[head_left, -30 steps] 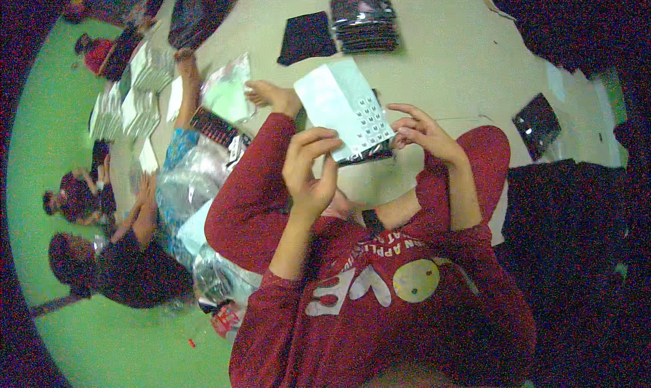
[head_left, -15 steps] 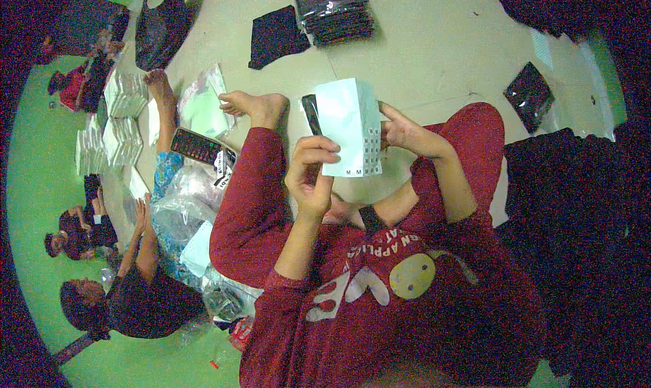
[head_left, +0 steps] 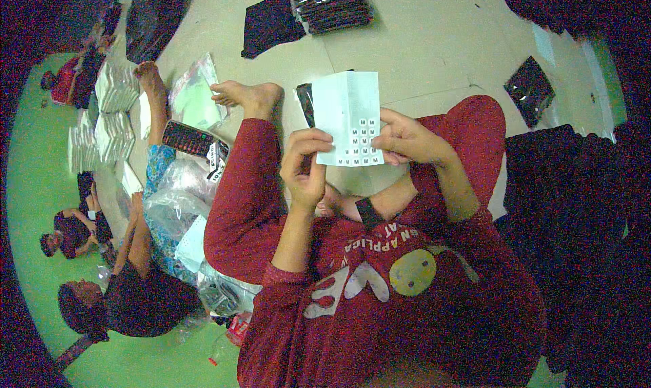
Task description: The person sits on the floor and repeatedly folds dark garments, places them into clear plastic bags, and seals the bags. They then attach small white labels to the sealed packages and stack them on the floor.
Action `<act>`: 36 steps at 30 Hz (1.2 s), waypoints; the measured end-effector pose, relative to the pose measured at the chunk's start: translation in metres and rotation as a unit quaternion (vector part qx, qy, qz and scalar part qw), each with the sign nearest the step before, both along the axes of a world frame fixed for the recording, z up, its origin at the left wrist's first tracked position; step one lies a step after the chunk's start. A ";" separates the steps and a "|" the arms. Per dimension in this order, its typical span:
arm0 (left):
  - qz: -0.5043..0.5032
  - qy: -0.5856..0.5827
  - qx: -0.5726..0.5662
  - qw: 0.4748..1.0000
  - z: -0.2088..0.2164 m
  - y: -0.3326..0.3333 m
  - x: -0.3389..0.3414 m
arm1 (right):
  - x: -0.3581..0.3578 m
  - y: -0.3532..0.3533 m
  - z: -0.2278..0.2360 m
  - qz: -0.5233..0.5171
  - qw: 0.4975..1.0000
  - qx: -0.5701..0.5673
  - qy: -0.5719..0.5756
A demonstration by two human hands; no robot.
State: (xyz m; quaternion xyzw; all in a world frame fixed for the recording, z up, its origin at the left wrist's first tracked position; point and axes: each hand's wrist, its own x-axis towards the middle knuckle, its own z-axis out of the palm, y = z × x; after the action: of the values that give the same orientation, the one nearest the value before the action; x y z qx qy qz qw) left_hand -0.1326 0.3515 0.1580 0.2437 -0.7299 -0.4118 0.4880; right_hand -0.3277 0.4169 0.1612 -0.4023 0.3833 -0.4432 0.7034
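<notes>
1. Head view, and here we go: L hand (head_left: 305,167) has its thumb and fingers pinched on the near-left edge of a pale label sheet (head_left: 332,110), held up over the floor (head_left: 420,55) btwn the legs in maroon trousers (head_left: 247,198).
2. R hand (head_left: 413,140) is at the sheet's right edge, fingertips over the labels; fingers curled, but can't tell if its grip is closed on the sheet or on a label.
3. Progress, judging by the sheet: labels sit only in the near-right part, the rest is bare, so prob. a good share used, several rows left.
4. Behind the sheet, a dark packet (head_left: 306,103) pokes out left, mostly hidden; can't tell if it's labelled.
5. Far side: tall bagged stack (head_left: 332,7), looks done; folded dark cloth (head_left: 272,25) just left of it, apparently unbagged.
6. Right: one bagged dark pack (head_left: 529,91) on its own, status unclear, w/ a big dark cloth heap (head_left: 563,191) nearer, prob. work left.
</notes>
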 end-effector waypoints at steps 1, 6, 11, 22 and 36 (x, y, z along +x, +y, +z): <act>0.009 -0.008 0.003 1.000 0.000 -0.001 0.001 | 0.003 0.001 0.001 -0.006 1.000 0.009 0.007; -0.006 0.000 0.008 1.000 0.005 -0.012 0.005 | 0.009 0.003 0.004 -0.008 1.000 0.017 0.019; 0.135 -0.025 -0.045 0.989 0.021 -0.006 -0.001 | 0.014 0.003 -0.001 -0.049 0.997 -0.017 0.060; 0.094 -0.218 -0.152 0.959 0.018 0.008 -0.021 | 0.022 -0.002 -0.009 -0.039 0.996 -0.032 0.076; -0.014 -0.235 -0.092 0.968 0.010 -0.003 -0.016 | 0.021 -0.004 -0.020 -0.002 0.982 -0.023 0.190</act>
State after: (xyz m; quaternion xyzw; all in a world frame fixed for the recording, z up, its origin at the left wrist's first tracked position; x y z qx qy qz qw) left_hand -0.1487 0.3488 0.1682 0.2777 -0.8620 -0.2813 0.3174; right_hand -0.3063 0.4125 0.1413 -0.4947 0.5001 -0.3688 0.6075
